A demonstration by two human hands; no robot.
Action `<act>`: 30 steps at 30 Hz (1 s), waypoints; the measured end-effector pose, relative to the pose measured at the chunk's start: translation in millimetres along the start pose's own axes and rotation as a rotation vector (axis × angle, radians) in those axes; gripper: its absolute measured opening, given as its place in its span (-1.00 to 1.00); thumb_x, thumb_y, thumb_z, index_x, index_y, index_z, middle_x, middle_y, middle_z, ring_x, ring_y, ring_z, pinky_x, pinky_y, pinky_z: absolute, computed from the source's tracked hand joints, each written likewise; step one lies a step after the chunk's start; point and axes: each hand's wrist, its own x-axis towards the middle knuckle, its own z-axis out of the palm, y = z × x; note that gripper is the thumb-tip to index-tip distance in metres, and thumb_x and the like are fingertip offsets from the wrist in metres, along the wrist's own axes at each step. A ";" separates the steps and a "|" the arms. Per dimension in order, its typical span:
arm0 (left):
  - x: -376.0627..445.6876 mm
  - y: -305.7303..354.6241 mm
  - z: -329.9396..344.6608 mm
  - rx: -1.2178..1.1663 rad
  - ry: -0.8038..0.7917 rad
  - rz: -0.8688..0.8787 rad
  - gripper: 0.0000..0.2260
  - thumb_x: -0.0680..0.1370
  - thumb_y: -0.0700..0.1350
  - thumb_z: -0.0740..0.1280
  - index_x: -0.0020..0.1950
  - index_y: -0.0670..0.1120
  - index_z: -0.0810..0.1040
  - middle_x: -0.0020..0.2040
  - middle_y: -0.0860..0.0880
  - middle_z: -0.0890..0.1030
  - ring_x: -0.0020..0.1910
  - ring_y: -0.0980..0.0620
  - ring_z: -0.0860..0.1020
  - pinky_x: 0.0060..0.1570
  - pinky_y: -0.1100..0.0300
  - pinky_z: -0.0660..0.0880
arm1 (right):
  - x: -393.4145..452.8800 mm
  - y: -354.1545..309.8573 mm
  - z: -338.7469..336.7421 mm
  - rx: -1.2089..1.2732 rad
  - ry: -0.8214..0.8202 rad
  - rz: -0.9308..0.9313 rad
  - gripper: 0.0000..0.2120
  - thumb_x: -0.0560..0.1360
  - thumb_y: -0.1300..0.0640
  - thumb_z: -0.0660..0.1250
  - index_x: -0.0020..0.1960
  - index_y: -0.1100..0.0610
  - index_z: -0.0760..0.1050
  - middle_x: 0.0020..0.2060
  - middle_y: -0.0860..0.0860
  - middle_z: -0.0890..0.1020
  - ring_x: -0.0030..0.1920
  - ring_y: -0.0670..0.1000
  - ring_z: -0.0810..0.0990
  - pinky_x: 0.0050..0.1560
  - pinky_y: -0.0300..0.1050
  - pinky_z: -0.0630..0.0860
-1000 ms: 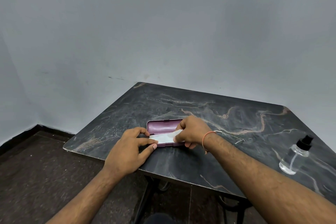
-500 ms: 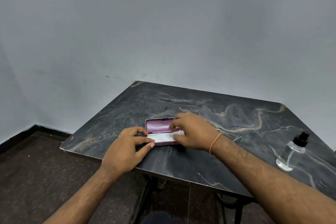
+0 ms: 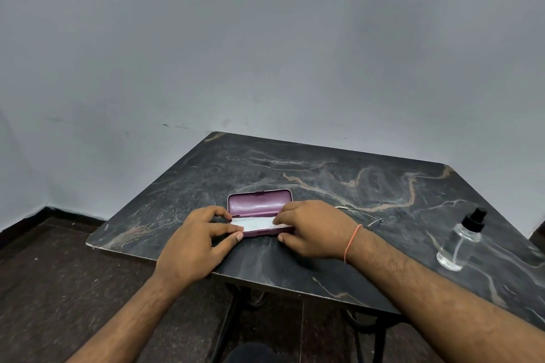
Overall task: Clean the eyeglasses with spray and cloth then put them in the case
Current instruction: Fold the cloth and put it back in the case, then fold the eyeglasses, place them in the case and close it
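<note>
Since half a second before, the right hand [image 3: 312,228] had been drawn back to the right end of the case [image 3: 259,212], so more of the white cloth [image 3: 255,223] inside was shown. That end was held between curled fingers and thumb. The left end was pinched by the left hand [image 3: 197,240]. The lid was left open on the table [image 3: 339,183]. The eyeglasses [image 3: 365,215] were laid behind the right wrist. The spray bottle [image 3: 460,242] was stood far right. No writing could be read.

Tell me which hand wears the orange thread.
The right hand, at the case's right end; an orange thread circles its wrist, while the left hand's wrist is bare.
</note>
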 end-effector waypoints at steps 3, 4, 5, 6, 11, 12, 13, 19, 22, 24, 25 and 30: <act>-0.3 -2.0 1.1 -0.003 0.002 0.005 -0.56 0.57 0.43 0.22 0.23 0.29 0.75 0.24 0.37 0.51 0.30 0.28 0.45 0.18 0.32 0.41 | -16.9 12.5 -13.2 0.125 0.095 -0.006 -0.65 0.65 -0.04 0.37 0.39 0.03 0.65 0.33 -0.06 0.68 0.30 0.02 0.65 0.30 -0.02 0.56; -0.4 -2.5 0.9 -0.001 0.000 0.003 -0.55 0.57 0.44 0.23 0.25 0.29 0.74 0.24 0.36 0.51 0.30 0.27 0.45 0.19 0.31 0.42 | -24.0 20.4 -18.9 0.138 0.115 0.005 -0.65 0.65 -0.04 0.39 0.39 0.03 0.65 0.32 -0.06 0.69 0.30 0.00 0.65 0.31 -0.03 0.56; -0.5 -2.5 0.6 0.002 -0.002 0.002 -0.55 0.58 0.44 0.24 0.28 0.28 0.73 0.24 0.36 0.52 0.31 0.27 0.46 0.21 0.30 0.43 | -32.1 30.3 -24.6 0.137 0.135 0.034 -0.66 0.65 -0.03 0.39 0.38 0.02 0.66 0.32 -0.06 0.70 0.30 -0.01 0.65 0.32 -0.04 0.56; -0.6 -2.7 0.1 0.004 -0.006 0.001 -0.54 0.59 0.45 0.25 0.32 0.27 0.71 0.25 0.35 0.52 0.31 0.25 0.46 0.24 0.27 0.45 | -40.7 41.5 -29.3 0.131 0.155 0.083 -0.67 0.65 -0.02 0.40 0.38 0.01 0.66 0.31 -0.07 0.70 0.31 -0.02 0.65 0.33 -0.04 0.55; -0.3 0.1 -2.7 0.024 -0.048 -0.011 -0.41 0.57 0.45 0.19 0.52 0.25 0.54 0.29 0.29 0.54 0.34 0.20 0.47 0.32 0.20 0.45 | -88.1 94.0 -22.3 0.229 0.243 0.480 -0.71 0.65 0.05 0.41 0.36 -0.04 0.66 0.30 -0.08 0.71 0.24 -0.03 0.68 0.26 -0.09 0.57; 0.0 1.2 -3.6 0.029 -0.055 -0.017 -0.40 0.56 0.45 0.19 0.53 0.25 0.52 0.31 0.28 0.54 0.35 0.19 0.47 0.33 0.18 0.45 | -96.2 98.8 -13.7 0.271 0.258 0.531 -0.70 0.66 0.07 0.41 0.38 -0.04 0.64 0.34 -0.08 0.69 0.26 -0.04 0.66 0.28 -0.12 0.54; 0.1 2.3 -4.7 0.033 -0.062 -0.025 -0.38 0.55 0.46 0.18 0.55 0.24 0.51 0.32 0.26 0.54 0.36 0.18 0.47 0.34 0.17 0.46 | -103.6 101.5 -3.2 0.305 0.275 0.566 -0.69 0.66 0.08 0.40 0.40 -0.04 0.63 0.40 -0.08 0.65 0.30 -0.03 0.64 0.33 -0.11 0.51; -2.7 10.9 -12.5 0.013 -0.067 -0.057 -0.38 0.57 0.44 0.23 0.58 0.22 0.44 0.39 0.23 0.52 0.37 0.12 0.49 0.36 0.07 0.49 | -132.9 98.3 57.4 0.520 0.550 0.702 -0.68 0.63 0.14 0.45 0.37 -0.04 0.62 0.32 -0.11 0.64 0.13 -0.04 0.66 0.31 0.04 0.59; -2.8 20.0 -15.1 0.062 -0.031 -0.073 -0.45 0.60 0.41 0.20 0.54 0.23 0.47 0.38 0.25 0.52 0.36 0.08 0.50 0.29 -0.03 0.50 | -137.9 98.7 67.8 0.641 0.612 0.779 -0.69 0.63 0.12 0.46 0.35 -0.09 0.65 0.17 -0.20 0.71 0.06 -0.15 0.68 0.23 0.02 0.65; -3.5 28.8 -15.2 0.124 0.018 -0.106 -0.49 0.62 0.37 0.18 0.51 0.24 0.51 0.35 0.26 0.52 0.36 0.06 0.48 0.23 -0.11 0.45 | -137.1 100.5 68.0 0.700 0.604 0.792 -0.67 0.63 0.11 0.46 0.38 -0.08 0.65 0.18 -0.21 0.74 0.10 -0.12 0.70 0.26 0.00 0.65; -3.5 36.0 -14.1 0.146 0.047 -0.118 -0.52 0.61 0.34 0.19 0.48 0.24 0.52 0.33 0.26 0.53 0.34 0.05 0.48 0.19 -0.13 0.43 | -137.1 101.3 67.9 0.713 0.594 0.795 -0.66 0.64 0.10 0.47 0.40 -0.06 0.65 0.19 -0.21 0.74 0.12 -0.12 0.70 0.28 -0.02 0.64; 16.7 100.1 0.7 -0.043 0.066 -0.116 -0.66 0.64 0.09 0.41 0.40 0.06 0.65 0.11 0.26 0.67 0.06 0.13 0.60 0.11 0.08 0.52 | -136.4 102.6 68.3 0.779 0.564 0.796 -0.69 0.63 0.12 0.49 0.35 -0.07 0.67 0.15 -0.24 0.75 0.13 -0.22 0.69 0.29 -0.14 0.62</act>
